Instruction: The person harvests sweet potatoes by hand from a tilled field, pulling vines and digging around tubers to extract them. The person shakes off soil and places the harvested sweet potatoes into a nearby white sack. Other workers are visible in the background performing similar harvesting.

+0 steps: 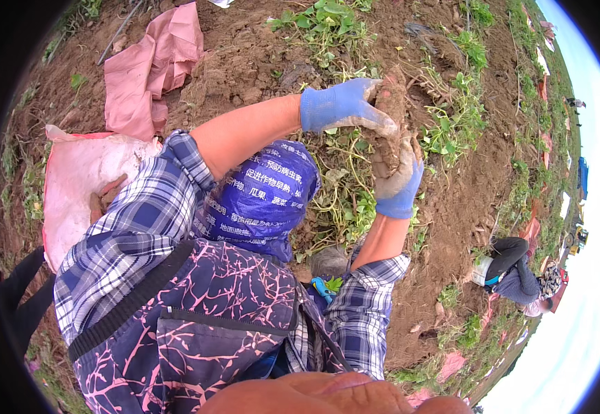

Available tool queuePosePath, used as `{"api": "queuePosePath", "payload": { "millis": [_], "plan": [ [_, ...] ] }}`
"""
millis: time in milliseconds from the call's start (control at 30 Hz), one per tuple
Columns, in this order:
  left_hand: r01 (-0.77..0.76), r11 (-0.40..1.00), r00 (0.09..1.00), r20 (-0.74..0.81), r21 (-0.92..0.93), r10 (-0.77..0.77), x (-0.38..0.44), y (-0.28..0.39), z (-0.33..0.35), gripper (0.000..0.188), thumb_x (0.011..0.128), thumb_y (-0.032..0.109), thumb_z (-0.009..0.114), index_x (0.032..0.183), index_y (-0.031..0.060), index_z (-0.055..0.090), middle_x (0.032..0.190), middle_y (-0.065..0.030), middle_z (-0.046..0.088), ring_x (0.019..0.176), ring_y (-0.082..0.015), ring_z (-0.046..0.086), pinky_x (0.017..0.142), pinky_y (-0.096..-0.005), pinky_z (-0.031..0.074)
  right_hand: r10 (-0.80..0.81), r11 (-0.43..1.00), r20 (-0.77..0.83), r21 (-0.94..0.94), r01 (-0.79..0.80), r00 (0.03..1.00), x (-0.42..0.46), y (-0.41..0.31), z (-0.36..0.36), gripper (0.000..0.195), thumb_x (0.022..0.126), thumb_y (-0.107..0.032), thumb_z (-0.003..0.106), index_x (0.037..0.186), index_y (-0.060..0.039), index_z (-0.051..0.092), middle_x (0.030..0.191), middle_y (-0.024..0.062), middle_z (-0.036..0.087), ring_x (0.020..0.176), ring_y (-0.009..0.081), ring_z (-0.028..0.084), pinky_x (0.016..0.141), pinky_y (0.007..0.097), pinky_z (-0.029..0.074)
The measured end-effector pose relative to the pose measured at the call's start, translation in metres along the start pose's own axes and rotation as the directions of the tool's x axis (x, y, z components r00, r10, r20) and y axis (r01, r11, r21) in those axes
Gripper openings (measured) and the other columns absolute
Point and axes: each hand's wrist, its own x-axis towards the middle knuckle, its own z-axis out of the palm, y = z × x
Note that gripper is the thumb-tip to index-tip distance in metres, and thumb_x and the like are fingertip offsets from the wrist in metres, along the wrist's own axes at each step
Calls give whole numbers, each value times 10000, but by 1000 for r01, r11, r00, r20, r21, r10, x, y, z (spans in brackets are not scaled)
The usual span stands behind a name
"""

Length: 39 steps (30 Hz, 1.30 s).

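My left hand, in a blue knitted glove with a grey, soil-stained coating, grips a long, soil-caked root, likely a sweet potato, with reddish skin showing near its top. From below, my right hand, gloved alike, holds the root's lower end; its fingertips are partly hidden by soil and roots. Green vines lie on the brown soil beneath my hands. Blue printed plastic wraps something rounded, perhaps my knee, beside my left forearm.
At left lies an open-mouthed pinkish-white sack with reddish roots in it, and above it a crumpled pink sack. Another person crouches at right. Dark-clothed legs show at the left edge. Leafy vines cross the soil.
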Motion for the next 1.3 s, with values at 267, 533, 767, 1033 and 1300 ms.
{"api": "queuePosePath", "payload": {
  "millis": [267,533,767,1033,1300],
  "plan": [
    [-176,970,981,107,170,160,17,-37,-8,546,922,320,723,1366,39,572,1208,-102,661,1071,-169,661,843,-315,584,-248,947,242,-142,287,938,-15,-5,-10,337,1043,-336,616,1233,-61,663,936,16,671,650,79,577,583,214,480],
    [225,969,944,271,-103,-190,2,-35,6,911,946,822,420,1491,97,502,1359,-147,659,985,-262,747,727,-375,644,-648,591,42,-602,537,760,-20,-48,-47,211,1046,-121,626,1219,-12,678,1042,34,679,878,88,608,774,260,527],
    [150,977,979,115,153,-168,1,-23,56,536,931,438,742,1282,42,659,1074,-69,722,853,-140,712,667,-294,603,-638,661,-86,-572,486,765,-21,-54,-59,228,1041,-149,641,1202,12,662,963,64,673,789,99,604,696,259,521],
    [112,988,988,89,109,-122,-3,-26,45,444,940,283,753,1300,43,655,1119,-55,718,969,-132,699,789,-291,603,-121,933,-146,320,163,982,1,-29,-74,341,1071,-266,601,1298,-12,608,629,-46,453,476,71,401,429,269,335],
    [246,966,807,-569,80,-158,-147,-44,-150,397,1011,329,675,1297,57,629,1052,-48,709,870,-144,702,676,-275,556,230,493,-242,-806,-328,942,8,82,-181,839,870,-387,855,1475,67,494,1221,204,671,938,207,684,770,317,556]
  ]
}}
